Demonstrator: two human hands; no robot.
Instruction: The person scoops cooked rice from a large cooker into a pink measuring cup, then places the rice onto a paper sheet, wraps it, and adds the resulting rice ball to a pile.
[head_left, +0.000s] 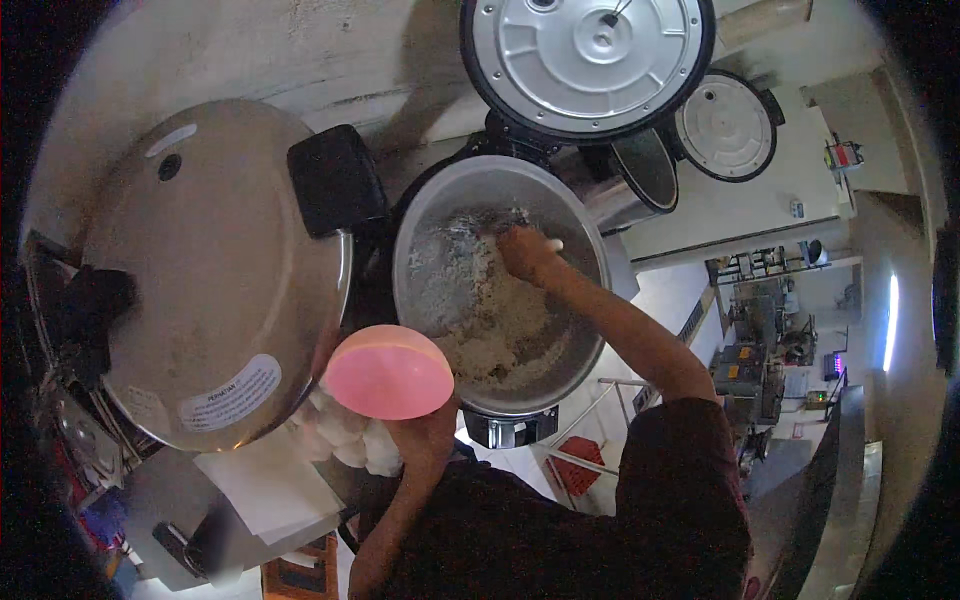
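Note:
A pink plastic bowl rests in my left hand, tilted beside the near-left rim of a large rice cooker. Its inside looks bare. My right hand reaches down into the cooker's metal inner pot, closed around a utensil whose pale handle end shows past the fist. The rest of that utensil is hidden. Cooked rice covers part of the pot's bottom and near side, and thin residue clings to the left wall. Behind the pot stands the cooker's raised metal lid.
A second large cooker with a closed steel lid stands at left. Several pale rounded pieces and white paper sheets lie below it. Another cooker with a raised lid is behind. A red stool stands on the floor.

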